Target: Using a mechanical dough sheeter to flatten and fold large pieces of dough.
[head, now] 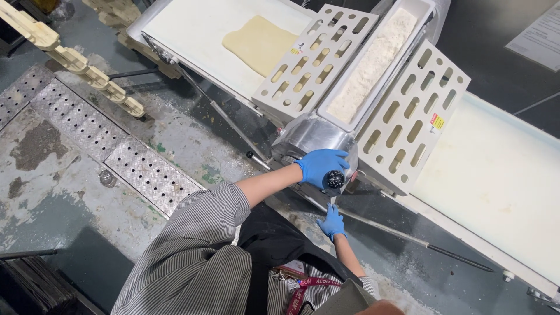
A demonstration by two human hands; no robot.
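Left hand [319, 166], in a blue glove, is cupped over the black knob [335, 178] on the front of the steel roller housing [312, 137], fingers closed on it. Right hand [332, 221] sits just below at a thin metal lever [333, 202]; whether it grips it I cannot tell. The work looks like setting the machine, and any further turn calls for a firm hold and small steps. Above the housing lies a flour tray [373, 58] between two slotted guards [315, 58]. A dough sheet [261, 44] rests on the far belt [186, 29].
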